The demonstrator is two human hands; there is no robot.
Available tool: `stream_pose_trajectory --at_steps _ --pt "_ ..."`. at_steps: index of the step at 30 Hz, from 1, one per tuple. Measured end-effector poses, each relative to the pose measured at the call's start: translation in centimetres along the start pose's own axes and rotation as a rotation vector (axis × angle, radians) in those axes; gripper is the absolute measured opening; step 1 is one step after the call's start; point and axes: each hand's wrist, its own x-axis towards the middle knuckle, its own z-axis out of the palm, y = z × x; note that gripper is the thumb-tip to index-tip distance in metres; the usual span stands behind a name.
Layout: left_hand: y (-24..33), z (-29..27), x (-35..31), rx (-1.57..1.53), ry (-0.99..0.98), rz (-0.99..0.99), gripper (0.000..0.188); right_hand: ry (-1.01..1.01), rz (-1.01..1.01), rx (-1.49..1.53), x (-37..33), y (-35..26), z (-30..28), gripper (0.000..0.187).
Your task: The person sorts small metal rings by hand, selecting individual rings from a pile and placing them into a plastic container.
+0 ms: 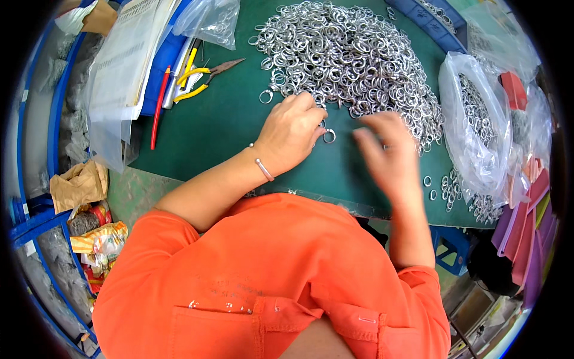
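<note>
A wide heap of silvery metal rings (341, 54) covers the far middle of the green table. My left hand (290, 128) is at the heap's near edge, its fingers curled in; whatever lies between the fingertips is hidden. Just right of those fingertips, a single ring (329, 136) rests on the table. My right hand (391, 149), smeared by motion, hovers by the heap's lower right side with thumb and fingers apart. Another loose ring (266, 96) lies beyond my left wrist.
Yellow-handled pliers (209, 78) and a red pencil (160, 107) lie at left beside papers in plastic sleeves (122, 54). On the right are a clear bag of rings (472, 119), a blue bin (433, 24) and small scattered rings (451, 188). Blue-edged shelves (54, 107) stand far left.
</note>
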Motion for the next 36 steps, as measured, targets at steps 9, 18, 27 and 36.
stream_pose_trajectory --at_steps 9,18,27,36 --pt "0.9 -1.0 -1.0 -0.457 0.044 -0.263 0.022 0.038 0.063 0.266 -1.6 -0.7 4.4 0.027" --pt "1.9 -1.3 -1.4 -0.585 0.120 -0.126 0.025 0.138 0.108 0.592 -2.6 -1.5 3.6 0.031" --pt "2.1 -1.8 -1.1 -0.508 0.117 0.022 0.021 -0.034 0.681 1.312 -2.3 -0.4 1.8 0.015" --pt "3.4 -1.1 -1.0 -0.549 0.095 -0.073 0.019 -0.146 0.714 1.427 -3.0 -0.5 1.8 0.017"
